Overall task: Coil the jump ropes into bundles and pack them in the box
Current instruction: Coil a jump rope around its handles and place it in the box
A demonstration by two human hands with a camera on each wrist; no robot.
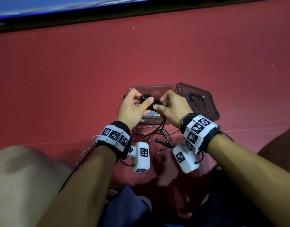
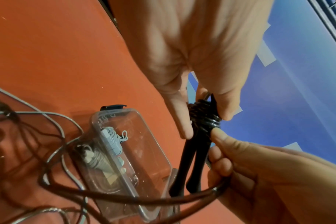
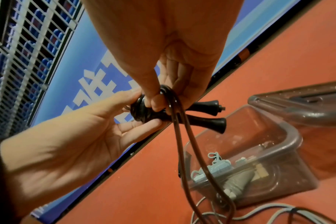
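Observation:
A black jump rope (image 1: 149,104) is held above the clear box (image 1: 150,87). Its two handles (image 3: 205,119) lie side by side, with several turns of cord wound round them (image 2: 203,116). My left hand (image 1: 132,105) grips the wound end between thumb and fingers. My right hand (image 1: 169,104) pinches the cord (image 3: 163,94) right at the coil. The rest of that dark cord (image 3: 184,151) hangs down to the floor. A coiled grey rope bundle (image 2: 111,139) lies inside the box.
The box lid (image 1: 198,102) lies open-side up to the right of the box. Loose grey and dark cords (image 1: 150,130) and another black handle (image 1: 164,143) are tangled on the red floor between box and my knees (image 1: 26,169). A blue board (image 1: 42,7) runs along the far edge.

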